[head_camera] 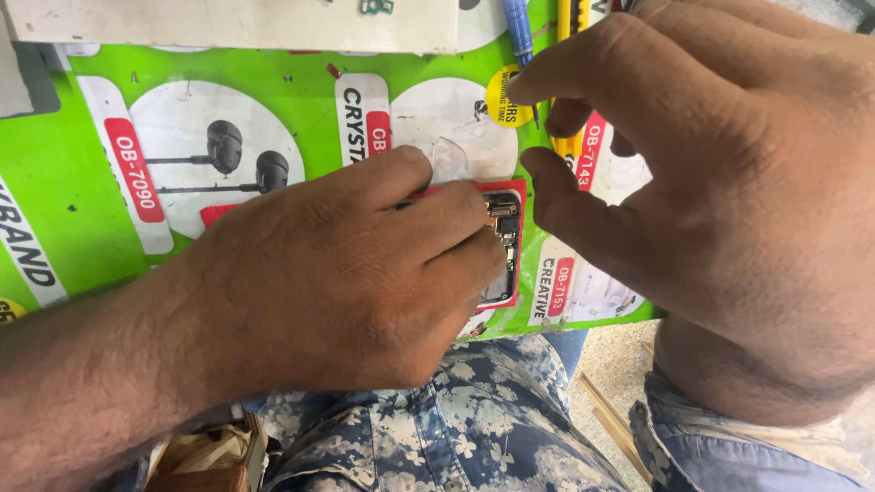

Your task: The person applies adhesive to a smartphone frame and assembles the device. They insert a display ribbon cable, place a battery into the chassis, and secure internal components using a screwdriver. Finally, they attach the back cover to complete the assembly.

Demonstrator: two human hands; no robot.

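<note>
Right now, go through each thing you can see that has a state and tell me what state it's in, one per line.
Left hand: palm down, pressing on the phone, covering most of it.
Right hand: raised over the mat, fingers curled, thumb near the phone's edge; whether it holds anything cannot be told.
Red-framed phone: lying flat, opened, inner parts exposed.
Green printed mat: spread flat under the phone.
Blue-handled tool: lying on the mat, untouched.

Red-framed phone (504,246), back open, circuitry exposed, flat on green mat.
</note>
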